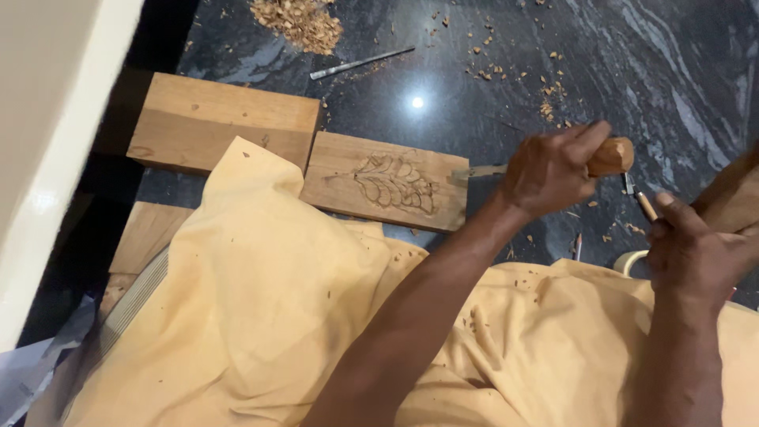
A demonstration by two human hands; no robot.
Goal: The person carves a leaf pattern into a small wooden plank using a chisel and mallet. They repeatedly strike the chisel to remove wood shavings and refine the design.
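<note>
Chisel point(545, 164) with a rounded wooden handle sits in the left hand point(553, 170), right of centre in the frame, fingers wrapped snug around the handle. Its long axis runs nearly level across the picture, metal blade pointing left, tip resting at the right end of the carved wood block point(385, 182). So the block lies to the left of the grip, straight along the blade line, and the left hand is clearly the nearer one to it.

Right hand point(692, 245) is at the right edge, closed around a wooden mallet point(731, 194) (only partly in frame, so I can't say much about its shape). A leaf pattern is cut into the block's top face.

Other stuff: plain wood plank point(221, 122) upper left, a loose metal tool point(361, 63) on the dark stone floor point(474, 95) near the top, pile of wood shavings point(300, 22) top centre, yellow cloth point(261, 300) over the lap. No packages, labels or signs that I can see.
</note>
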